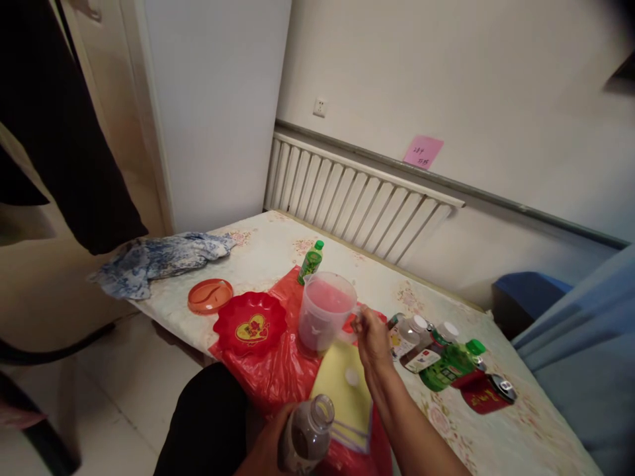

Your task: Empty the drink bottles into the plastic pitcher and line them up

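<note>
My right hand [371, 337] grips the handle of a translucent plastic pitcher [325, 311], which stands upright on a red plastic bag [268, 370] on the table. My left hand [270, 446] holds an uncapped clear bottle [306, 433] with dark liquid low near the table's front edge. A yellow cloth [342, 390] lies between the bottle and the pitcher. Behind the pitcher stands a small green bottle [311, 261].
A red heart-patterned dish [251, 322] and an orange lid [210, 295] lie left of the pitcher. Several bottles [436, 354] and a red can lie on their sides to the right. A blue cloth [159, 259] sits at the table's far left corner. Behind the table runs a radiator [357, 198].
</note>
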Tool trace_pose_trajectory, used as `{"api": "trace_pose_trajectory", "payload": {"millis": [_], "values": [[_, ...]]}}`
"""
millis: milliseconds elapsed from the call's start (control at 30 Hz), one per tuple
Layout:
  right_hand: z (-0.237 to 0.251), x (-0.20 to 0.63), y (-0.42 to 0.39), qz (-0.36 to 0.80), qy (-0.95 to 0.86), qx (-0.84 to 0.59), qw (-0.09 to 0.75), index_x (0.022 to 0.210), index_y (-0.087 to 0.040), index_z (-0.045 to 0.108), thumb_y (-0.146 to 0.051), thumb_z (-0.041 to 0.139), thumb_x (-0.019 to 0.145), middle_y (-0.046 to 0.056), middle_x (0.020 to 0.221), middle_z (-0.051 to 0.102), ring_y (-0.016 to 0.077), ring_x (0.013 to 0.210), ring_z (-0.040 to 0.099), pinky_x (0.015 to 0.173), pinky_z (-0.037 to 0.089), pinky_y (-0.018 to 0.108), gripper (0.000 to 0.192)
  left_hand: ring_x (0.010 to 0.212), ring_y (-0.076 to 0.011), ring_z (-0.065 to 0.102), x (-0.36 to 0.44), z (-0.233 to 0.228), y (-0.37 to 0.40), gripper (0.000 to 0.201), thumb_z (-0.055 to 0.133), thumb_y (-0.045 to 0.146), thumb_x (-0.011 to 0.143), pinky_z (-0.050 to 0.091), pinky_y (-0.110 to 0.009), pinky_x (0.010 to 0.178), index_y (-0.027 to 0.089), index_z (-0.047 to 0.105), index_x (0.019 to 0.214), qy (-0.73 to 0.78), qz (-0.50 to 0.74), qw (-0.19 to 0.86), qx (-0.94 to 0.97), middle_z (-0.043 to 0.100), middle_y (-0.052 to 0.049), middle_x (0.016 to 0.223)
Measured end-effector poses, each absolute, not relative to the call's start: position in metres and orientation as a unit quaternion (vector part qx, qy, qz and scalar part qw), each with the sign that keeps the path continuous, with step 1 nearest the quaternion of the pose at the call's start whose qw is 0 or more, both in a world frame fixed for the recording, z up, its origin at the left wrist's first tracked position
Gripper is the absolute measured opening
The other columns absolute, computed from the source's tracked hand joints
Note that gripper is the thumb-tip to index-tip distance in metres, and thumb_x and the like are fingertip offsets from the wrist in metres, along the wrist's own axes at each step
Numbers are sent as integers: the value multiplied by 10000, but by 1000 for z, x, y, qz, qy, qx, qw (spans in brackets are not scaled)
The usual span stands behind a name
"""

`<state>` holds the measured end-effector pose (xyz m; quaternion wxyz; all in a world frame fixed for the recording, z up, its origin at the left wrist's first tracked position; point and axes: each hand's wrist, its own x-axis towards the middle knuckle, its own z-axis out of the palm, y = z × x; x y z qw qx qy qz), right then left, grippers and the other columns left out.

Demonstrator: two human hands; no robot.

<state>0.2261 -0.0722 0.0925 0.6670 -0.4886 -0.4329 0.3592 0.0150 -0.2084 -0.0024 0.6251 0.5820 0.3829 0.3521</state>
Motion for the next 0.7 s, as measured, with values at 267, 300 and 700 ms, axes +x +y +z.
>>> {"api": "trace_pose_trajectory", "payload": {"millis": [267,300,700], "values": [[53,215,-78,331,-438,-534,643,590,-229,436,-506,454,844,-54,557,453,131,545,427,595,410,274,376,1118,-276,626,16,-5,-210,733,651,58,553,501,-352,943,277,518,1240,384,344,645,565,664,-9,1235],[53,217,-80,327,-450,-541,631,608,-223,465,-525,443,854,-43,579,489,137,570,460,615,425,278,391,1120,-274,625,16,-5,-210,747,641,48,546,499,-354,945,275,513,1247,383,343,645,565,662,-9,1235],[8,297,-129,202,-584,-689,378,1035,-174,671,-220,700,615,83,962,658,258,851,625,836,480,386,424,1160,-279,583,27,18,-220,750,597,67,503,453,-342,973,224,478,1227,411,317,627,581,649,-36,1240]]}}
